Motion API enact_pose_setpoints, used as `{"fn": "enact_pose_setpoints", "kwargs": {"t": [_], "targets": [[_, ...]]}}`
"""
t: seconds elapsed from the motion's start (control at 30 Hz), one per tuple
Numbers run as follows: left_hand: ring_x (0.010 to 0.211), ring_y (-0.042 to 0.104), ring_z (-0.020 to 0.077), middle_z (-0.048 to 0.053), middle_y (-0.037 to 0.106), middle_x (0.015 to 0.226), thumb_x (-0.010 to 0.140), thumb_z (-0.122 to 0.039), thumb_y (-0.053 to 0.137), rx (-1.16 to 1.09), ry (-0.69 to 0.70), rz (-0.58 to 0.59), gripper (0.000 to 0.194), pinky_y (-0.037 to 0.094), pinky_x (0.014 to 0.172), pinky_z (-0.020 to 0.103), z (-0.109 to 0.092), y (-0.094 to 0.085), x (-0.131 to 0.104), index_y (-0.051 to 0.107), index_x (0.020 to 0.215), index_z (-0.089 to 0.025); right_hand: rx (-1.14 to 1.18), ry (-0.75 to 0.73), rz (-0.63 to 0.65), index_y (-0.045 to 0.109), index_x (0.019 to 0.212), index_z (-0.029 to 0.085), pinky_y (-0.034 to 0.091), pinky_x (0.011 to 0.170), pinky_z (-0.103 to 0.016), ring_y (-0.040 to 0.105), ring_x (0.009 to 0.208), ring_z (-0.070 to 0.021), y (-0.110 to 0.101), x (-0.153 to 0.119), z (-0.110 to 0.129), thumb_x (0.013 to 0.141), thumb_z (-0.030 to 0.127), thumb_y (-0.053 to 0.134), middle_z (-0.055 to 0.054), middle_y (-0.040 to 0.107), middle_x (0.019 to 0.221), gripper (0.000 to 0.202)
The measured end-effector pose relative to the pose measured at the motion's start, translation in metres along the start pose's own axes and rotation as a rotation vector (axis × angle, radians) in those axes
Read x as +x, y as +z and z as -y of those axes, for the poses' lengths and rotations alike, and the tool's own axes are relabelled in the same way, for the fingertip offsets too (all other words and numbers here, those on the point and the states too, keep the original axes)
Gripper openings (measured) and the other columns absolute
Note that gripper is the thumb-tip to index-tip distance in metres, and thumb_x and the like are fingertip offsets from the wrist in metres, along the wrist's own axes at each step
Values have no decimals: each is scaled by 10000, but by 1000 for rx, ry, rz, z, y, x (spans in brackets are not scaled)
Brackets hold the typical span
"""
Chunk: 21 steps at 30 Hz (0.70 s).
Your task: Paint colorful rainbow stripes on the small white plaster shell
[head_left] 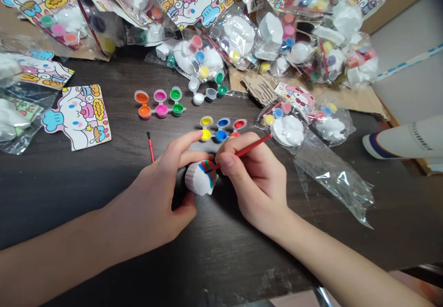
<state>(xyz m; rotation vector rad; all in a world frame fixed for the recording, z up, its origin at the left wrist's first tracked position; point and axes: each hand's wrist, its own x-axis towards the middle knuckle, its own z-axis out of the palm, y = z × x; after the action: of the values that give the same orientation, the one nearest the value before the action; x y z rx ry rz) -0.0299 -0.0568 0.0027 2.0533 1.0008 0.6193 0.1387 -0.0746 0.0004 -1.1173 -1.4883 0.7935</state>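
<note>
My left hand (pixel 166 178) is curled around a small white plaster figure (pixel 197 181), thumb below and fingers above, steadying it near the table top. Red, green and blue stripes cover the figure's right part, while its left side is bare and ridged. Between the thumb and fingers of my right hand (pixel 256 178) is a thin red paintbrush (pixel 252 146), its tip against the striped part. Just beyond my hands sits a strip of open paint pots (pixel 220 135) in yellow, blue and red, the red one partly hidden. A second red brush (pixel 150 148) lies left, partly behind my left hand.
Another strip of open pots (pixel 161 109) holds orange, pink and green; white and green pots (pixel 204 96) stand beside it. A cartoon card (pixel 81 118) lies left. Bagged plaster kits (pixel 238 32) heap along the back. Right are an empty clear bag (pixel 332 178) and a white cup (pixel 404 138).
</note>
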Motion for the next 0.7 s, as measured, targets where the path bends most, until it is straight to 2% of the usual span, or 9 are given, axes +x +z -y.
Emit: {"fn": "enact_pose_setpoints", "kwargs": {"t": [0.27,0.5,0.7], "targets": [[1047,634,194,-40,635,1214,722,-100,499,-64,56,47,740,510,914,342,0,-2,3,227,1359,-359,16,-13,13,472,751,196,373,525,-167,437,548,-38,0,-1,-1,886,132,524,67,477,633,158],[1063,628,183,-26,639,1203,730,-102,485,-44,92,36,718,506,927,327,1,-1,4,227,1358,-336,21,-21,-4,476,761,197,382,544,-174,444,568,-43,0,-2,-1,888,124,522,64,482,647,153],[1076,624,193,-47,636,1208,719,-103,505,-54,81,20,750,507,927,339,1,0,4,240,1366,-372,0,-29,16,470,757,197,376,529,-175,433,552,-43,0,0,-3,893,137,517,65,468,633,156]]}}
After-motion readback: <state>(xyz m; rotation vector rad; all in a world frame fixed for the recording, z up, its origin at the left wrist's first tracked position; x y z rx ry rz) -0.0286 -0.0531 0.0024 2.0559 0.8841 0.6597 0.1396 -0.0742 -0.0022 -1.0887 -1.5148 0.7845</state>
